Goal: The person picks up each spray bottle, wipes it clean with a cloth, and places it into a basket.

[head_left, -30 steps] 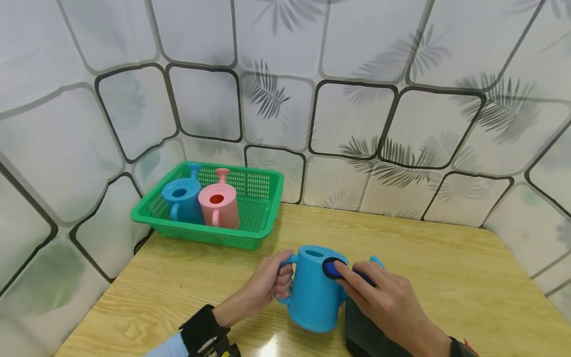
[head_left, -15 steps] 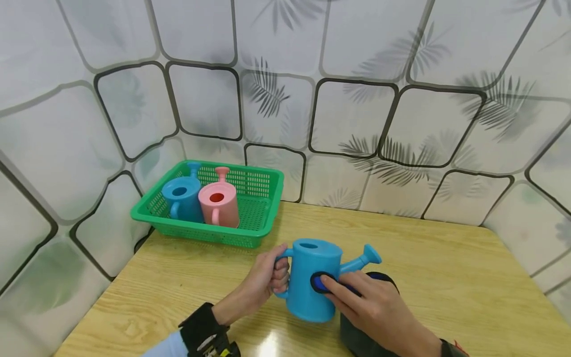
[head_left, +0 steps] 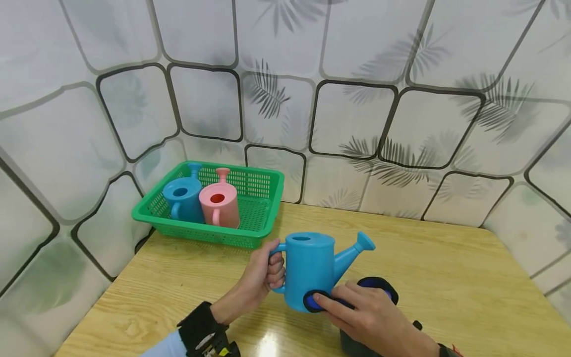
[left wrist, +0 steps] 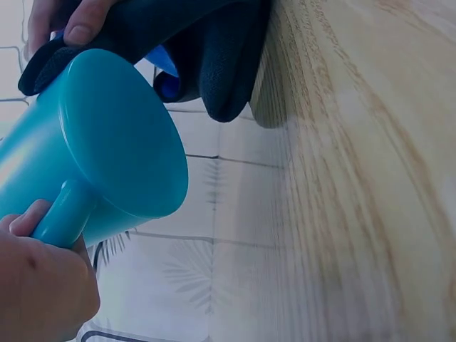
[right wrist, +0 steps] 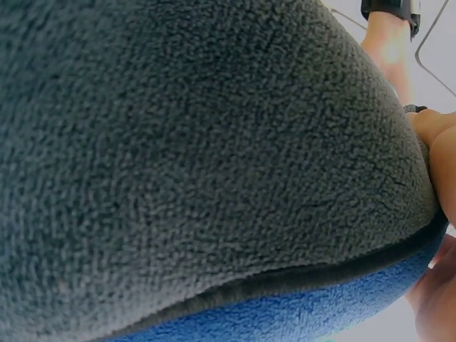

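Observation:
My left hand point(head_left: 263, 270) grips the handle of a light blue toy watering can point(head_left: 308, 263), its spout pointing up to the right. In the left wrist view the can's round flat base point(left wrist: 128, 135) faces the camera, raised off the table. With my right hand point(head_left: 368, 310) I hold a microfibre cloth point(left wrist: 224, 68), dark grey on one side and blue on the other, with black edging. Its folded edge lies against the lower side of the can, under my fingertips. The rest of the cloth hangs below that hand and fills most of the right wrist view.
A green plastic basket point(head_left: 205, 230) stands at the back left of the wooden table point(head_left: 446, 277). Inside it are a darker blue watering can point(head_left: 187, 206) and a pink watering can point(head_left: 223, 208). A patterned curtain-like sheet point(head_left: 276, 109) rises behind the table.
The cloth has slid from near the can's top rim down to its lower side. The can has shifted slightly left and up, and its whole spout now shows.

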### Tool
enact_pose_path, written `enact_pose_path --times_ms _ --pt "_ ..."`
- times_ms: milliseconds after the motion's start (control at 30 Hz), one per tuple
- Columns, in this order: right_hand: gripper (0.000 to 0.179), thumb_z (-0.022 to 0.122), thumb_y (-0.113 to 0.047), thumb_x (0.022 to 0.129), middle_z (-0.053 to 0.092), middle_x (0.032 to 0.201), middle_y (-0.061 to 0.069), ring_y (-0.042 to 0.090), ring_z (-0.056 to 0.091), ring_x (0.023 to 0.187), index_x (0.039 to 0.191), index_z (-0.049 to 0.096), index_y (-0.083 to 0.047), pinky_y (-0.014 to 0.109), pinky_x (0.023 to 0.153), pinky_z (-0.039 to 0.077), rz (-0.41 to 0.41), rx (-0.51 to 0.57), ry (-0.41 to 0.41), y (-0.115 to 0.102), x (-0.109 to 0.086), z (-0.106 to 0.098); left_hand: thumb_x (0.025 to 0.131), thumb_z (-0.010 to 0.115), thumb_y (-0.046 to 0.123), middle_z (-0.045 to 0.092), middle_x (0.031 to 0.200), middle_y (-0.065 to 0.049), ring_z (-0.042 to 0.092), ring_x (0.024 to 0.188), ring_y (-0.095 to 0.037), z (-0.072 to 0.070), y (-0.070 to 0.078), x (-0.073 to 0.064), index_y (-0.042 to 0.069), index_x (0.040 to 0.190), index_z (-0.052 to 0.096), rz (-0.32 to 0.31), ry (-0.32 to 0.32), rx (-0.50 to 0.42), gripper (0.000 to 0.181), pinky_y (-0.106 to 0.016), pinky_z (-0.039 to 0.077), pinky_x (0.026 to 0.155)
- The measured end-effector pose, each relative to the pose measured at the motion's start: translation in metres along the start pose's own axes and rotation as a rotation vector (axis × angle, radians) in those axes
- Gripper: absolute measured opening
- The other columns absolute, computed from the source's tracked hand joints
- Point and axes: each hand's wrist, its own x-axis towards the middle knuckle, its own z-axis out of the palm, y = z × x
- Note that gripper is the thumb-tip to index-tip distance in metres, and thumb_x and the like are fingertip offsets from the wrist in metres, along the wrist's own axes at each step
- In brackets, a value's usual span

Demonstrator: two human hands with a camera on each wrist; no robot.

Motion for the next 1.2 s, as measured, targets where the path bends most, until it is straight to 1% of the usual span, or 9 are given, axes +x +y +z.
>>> enact_pose_path --times_ms 200,333,533,667,733,800,967,1100,1200 --pt "0.038 0.041 -0.037 0.110 0.065 0.090 -0.009 0.001 0.054 0.068 0.125 0.072 -0.020 0.007 0.060 0.044 0.023 0.026 -0.005 -0.002 -0.001 0.001 0.108 0.043 0.043 0.026 0.052 0.011 0.029 0.044 -0.004 -0.001 0.000 0.000 0.017 0.065 0.029 0.002 0.004 -0.002 0.052 -0.019 0.030 0.048" --pt "0.036 0.044 -0.036 0.109 0.066 0.090 -0.008 0.002 0.057 0.069 0.124 0.071 -0.018 0.008 0.061 0.046 0.004 0.057 0.013 -0.001 0.000 0.000 0.108 0.041 0.041 0.027 0.051 0.012 0.029 0.044 -0.003 -0.001 -0.001 0.000 0.017 0.065 0.030 -0.002 -0.003 -0.020 0.051 -0.019 0.030 0.048" --pt "0.037 0.042 -0.038 0.109 0.066 0.090 -0.010 0.001 0.058 0.072 0.126 0.070 -0.020 0.009 0.064 0.048 0.016 0.061 -0.031 0.002 -0.002 -0.005 0.109 0.039 0.040 0.027 0.051 0.012 0.029 0.043 -0.003 -0.001 -0.001 0.000 0.018 0.064 0.030 0.001 -0.016 -0.024 0.051 -0.019 0.029 0.047" --pt "0.038 0.041 -0.037 0.110 0.065 0.089 -0.009 0.001 0.055 0.071 0.127 0.070 -0.018 0.009 0.063 0.047 0.009 0.050 -0.031 0.004 -0.002 -0.007 0.109 0.039 0.041 0.027 0.051 0.012 0.030 0.043 -0.003 -0.001 -0.002 0.000 0.018 0.064 0.029 -0.007 -0.031 -0.016 0.051 -0.019 0.029 0.048" --pt "0.038 0.042 -0.036 0.110 0.064 0.089 -0.009 0.001 0.054 0.071 0.127 0.070 -0.018 0.009 0.062 0.046 0.007 0.034 -0.019 0.004 -0.001 -0.007 0.109 0.039 0.041 0.027 0.052 0.011 0.030 0.044 -0.003 -0.002 -0.002 0.000 0.018 0.064 0.029 -0.016 -0.050 -0.012 0.052 -0.019 0.029 0.048" --pt "0.037 0.042 -0.036 0.110 0.065 0.089 -0.009 0.002 0.053 0.070 0.126 0.071 -0.019 0.010 0.062 0.045 0.026 0.002 -0.006 0.005 -0.001 -0.008 0.109 0.040 0.041 0.026 0.053 0.011 0.030 0.045 -0.004 -0.002 -0.003 -0.001 0.018 0.064 0.029 -0.025 -0.070 -0.003 0.052 -0.019 0.030 0.049" --pt "0.039 0.045 -0.038 0.110 0.067 0.088 -0.006 0.006 0.059 0.070 0.122 0.074 -0.016 0.018 0.062 0.051 0.074 -0.078 0.064 0.008 0.000 -0.010 0.109 0.040 0.041 0.026 0.054 0.010 0.030 0.046 -0.004 -0.002 -0.003 -0.002 0.017 0.066 0.030 -0.043 -0.105 0.038 0.051 -0.019 0.030 0.050" --pt "0.041 0.045 -0.039 0.109 0.066 0.086 -0.004 0.009 0.063 0.071 0.120 0.076 -0.015 0.021 0.064 0.054 0.126 -0.092 0.110 0.010 0.002 -0.011 0.109 0.040 0.041 0.028 0.054 0.011 0.030 0.045 -0.003 -0.001 -0.004 -0.002 0.017 0.066 0.031 -0.061 -0.124 0.052 0.050 -0.018 0.030 0.050" --pt "0.040 0.047 -0.039 0.108 0.066 0.084 -0.004 0.009 0.063 0.069 0.117 0.077 -0.014 0.021 0.061 0.053 0.168 -0.091 0.150 0.013 0.003 -0.012 0.109 0.039 0.040 0.029 0.053 0.012 0.030 0.045 -0.002 -0.001 -0.005 -0.002 0.018 0.065 0.031 -0.066 -0.133 0.053 0.050 -0.017 0.030 0.049"
